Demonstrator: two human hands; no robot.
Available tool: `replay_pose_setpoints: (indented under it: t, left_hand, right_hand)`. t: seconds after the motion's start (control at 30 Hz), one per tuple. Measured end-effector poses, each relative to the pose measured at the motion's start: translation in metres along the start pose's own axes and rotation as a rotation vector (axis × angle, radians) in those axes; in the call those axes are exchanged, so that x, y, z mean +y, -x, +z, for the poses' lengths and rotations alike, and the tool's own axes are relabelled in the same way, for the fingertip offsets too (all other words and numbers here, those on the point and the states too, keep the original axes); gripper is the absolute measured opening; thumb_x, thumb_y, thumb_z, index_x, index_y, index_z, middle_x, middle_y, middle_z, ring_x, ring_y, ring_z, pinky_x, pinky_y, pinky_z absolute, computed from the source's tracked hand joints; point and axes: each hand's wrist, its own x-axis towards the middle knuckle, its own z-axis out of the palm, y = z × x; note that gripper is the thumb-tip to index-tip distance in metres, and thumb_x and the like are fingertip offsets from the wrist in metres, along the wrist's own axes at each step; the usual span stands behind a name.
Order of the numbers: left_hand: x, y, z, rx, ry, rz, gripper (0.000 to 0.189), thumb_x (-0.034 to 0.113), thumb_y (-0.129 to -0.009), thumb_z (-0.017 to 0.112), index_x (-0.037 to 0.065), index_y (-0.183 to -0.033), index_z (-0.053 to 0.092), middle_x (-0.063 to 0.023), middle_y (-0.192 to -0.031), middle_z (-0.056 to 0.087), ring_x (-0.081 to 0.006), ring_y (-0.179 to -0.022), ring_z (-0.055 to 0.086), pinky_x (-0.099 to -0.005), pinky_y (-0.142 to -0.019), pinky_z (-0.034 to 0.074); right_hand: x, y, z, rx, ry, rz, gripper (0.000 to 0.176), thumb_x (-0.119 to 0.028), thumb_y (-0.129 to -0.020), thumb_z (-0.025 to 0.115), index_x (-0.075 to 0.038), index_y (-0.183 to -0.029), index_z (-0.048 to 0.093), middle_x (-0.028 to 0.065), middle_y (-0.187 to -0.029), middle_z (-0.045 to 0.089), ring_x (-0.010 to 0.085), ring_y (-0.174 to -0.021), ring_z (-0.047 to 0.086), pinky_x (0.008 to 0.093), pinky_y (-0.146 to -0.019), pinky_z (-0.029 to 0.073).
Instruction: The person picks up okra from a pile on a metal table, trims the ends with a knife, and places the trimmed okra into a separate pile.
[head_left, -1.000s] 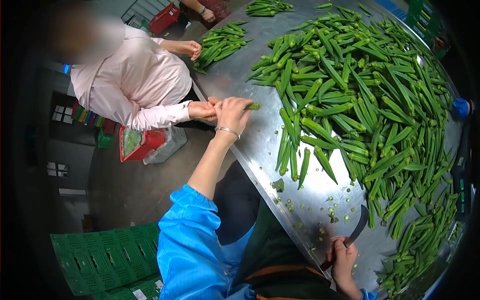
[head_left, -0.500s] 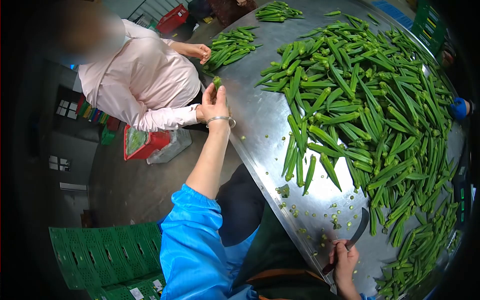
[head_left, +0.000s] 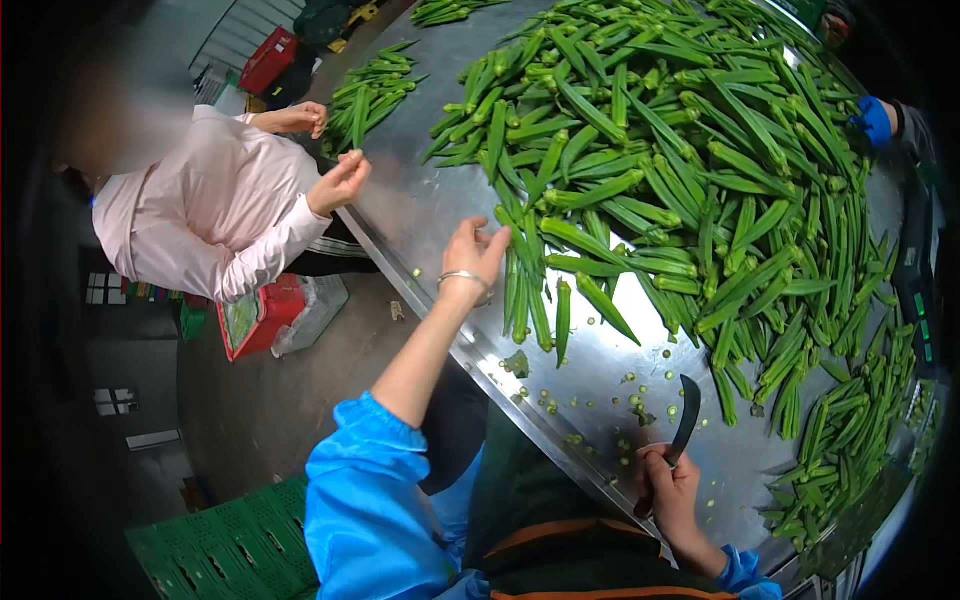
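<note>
My left hand (head_left: 474,258), with a bracelet at the wrist, hovers over the metal table just left of the okra pile (head_left: 640,150). Its thumb and fingers are apart, and I see nothing in them. A few okra pods (head_left: 522,290) lie closest to its fingertips. Low on the right, my right hand (head_left: 672,492) is closed round the handle of a knife (head_left: 686,418), its dark curved blade pointing up. Small cut okra ends (head_left: 632,392) are scattered on the table between my hands.
Across the left edge of the metal table (head_left: 420,215), a person in pale pink (head_left: 215,205) holds both hands near a smaller okra heap (head_left: 372,95). A blue-gloved hand (head_left: 874,122) is at the far right. Green crates (head_left: 225,548) and a red crate (head_left: 268,318) stand on the floor.
My left hand has come back from the person's side toward the pile, and the okra pod it held is no longer in it. My right hand keeps the knife. The view has shifted.
</note>
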Motion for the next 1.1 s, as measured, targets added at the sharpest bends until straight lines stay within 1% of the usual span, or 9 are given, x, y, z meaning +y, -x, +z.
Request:
replay_pose_setpoints:
  t: [0.07, 0.27, 0.47, 0.53, 0.73, 0.8, 0.87, 1.0, 1.1]
  left_hand:
    - [0.01, -0.007, 0.016, -0.083, 0.003, -0.229, 0.062, 0.039, -0.075, 0.066, -0.001, -0.118, 0.046, -0.0132, -0.085, 0.061, -0.0243, -0.076, 0.061, -0.0346, -0.073, 0.048]
    - [0.004, 0.016, 0.012, -0.025, 0.373, -0.282, 0.063, 0.012, -0.067, 0.075, -0.003, -0.12, 0.043, -0.008, -0.086, 0.06, -0.0128, -0.08, 0.058, -0.0245, -0.073, 0.047]
    - [0.013, 0.064, -0.042, -0.045, 0.97, -0.215, 0.034, -0.006, -0.077, 0.054, 0.001, -0.11, 0.05, -0.0031, -0.096, 0.049, -0.0142, -0.092, 0.056, -0.025, -0.081, 0.044]
    - [0.011, 0.062, -0.052, 0.001, 0.166, 0.076, 0.04, -0.011, -0.069, 0.052, 0.005, -0.105, 0.055, -0.0062, -0.095, 0.049, -0.0189, -0.092, 0.053, -0.0285, -0.082, 0.044]
    - [-0.02, 0.041, -0.033, -0.374, -0.409, 0.655, 0.043, -0.007, -0.062, 0.053, 0.011, -0.101, 0.057, -0.0127, -0.096, 0.048, -0.0297, -0.094, 0.048, -0.0311, -0.081, 0.043]
    - [-0.038, 0.044, -0.019, -0.296, -0.37, 0.629, 0.037, -0.002, -0.065, 0.057, 0.008, -0.1, 0.057, -0.014, -0.098, 0.051, -0.0286, -0.092, 0.051, -0.0314, -0.08, 0.043]
    - [-0.051, 0.05, -0.005, 0.084, 0.051, 0.054, 0.03, 0.005, -0.069, 0.061, 0.003, -0.098, 0.056, -0.0136, -0.094, 0.055, -0.0258, -0.086, 0.055, -0.0327, -0.078, 0.045]
    - [-0.024, 0.058, 0.001, -0.141, 0.089, -0.299, 0.04, 0.022, -0.071, 0.071, -0.002, -0.098, 0.053, -0.0097, -0.08, 0.06, -0.0182, -0.073, 0.058, -0.0313, -0.071, 0.047]
    - [-0.03, 0.055, 0.005, -0.188, 0.257, -0.343, 0.04, 0.017, -0.071, 0.074, 0.0, -0.101, 0.053, -0.0042, -0.079, 0.059, -0.0107, -0.068, 0.055, -0.0236, -0.062, 0.045]
  right_hand:
    - [-0.001, -0.002, -0.001, -0.006, 0.006, -0.01, 0.012, -0.01, -0.089, 0.049, 0.0, -0.091, 0.056, 0.0008, -0.058, 0.049, 0.0043, -0.047, 0.043, 0.0189, -0.043, 0.031]
    - [-0.002, 0.0, -0.012, 0.044, 0.006, -0.003, 0.011, -0.011, -0.089, 0.049, -0.002, -0.091, 0.056, 0.0003, -0.058, 0.05, 0.0037, -0.046, 0.043, 0.0189, -0.04, 0.03]
    - [0.0, -0.003, -0.016, -0.001, 0.037, -0.029, 0.017, -0.014, -0.091, 0.043, 0.0, -0.09, 0.053, 0.0026, -0.057, 0.049, 0.0065, -0.035, 0.041, 0.019, -0.032, 0.03]
    - [-0.002, -0.002, -0.015, -0.015, 0.041, -0.009, 0.016, -0.013, -0.091, 0.043, -0.001, -0.091, 0.053, 0.0026, -0.058, 0.049, 0.006, -0.035, 0.04, 0.019, -0.032, 0.03]
    - [0.0, 0.0, -0.014, -0.033, 0.024, 0.002, 0.01, -0.008, -0.088, 0.05, -0.002, -0.092, 0.058, 0.0, -0.06, 0.052, 0.0023, -0.05, 0.043, 0.0174, -0.045, 0.032]
    - [-0.001, -0.001, -0.013, -0.026, 0.086, -0.013, 0.01, -0.006, -0.087, 0.05, -0.002, -0.091, 0.058, -0.0003, -0.061, 0.052, 0.0024, -0.05, 0.043, 0.0172, -0.045, 0.031]
    - [-0.005, -0.001, -0.013, -0.01, 0.081, 0.003, 0.01, -0.006, -0.087, 0.05, -0.002, -0.091, 0.057, -0.0006, -0.061, 0.052, 0.0021, -0.05, 0.043, 0.0171, -0.045, 0.032]
    - [-0.004, -0.008, -0.011, 0.004, 0.045, 0.072, 0.01, -0.006, -0.087, 0.05, -0.002, -0.091, 0.057, -0.0013, -0.061, 0.052, 0.0016, -0.051, 0.044, 0.0165, -0.046, 0.033]
    - [-0.004, -0.012, -0.004, -0.043, 0.051, 0.034, 0.01, -0.007, -0.087, 0.051, -0.002, -0.091, 0.058, -0.0012, -0.062, 0.053, 0.0015, -0.052, 0.044, 0.0161, -0.046, 0.033]
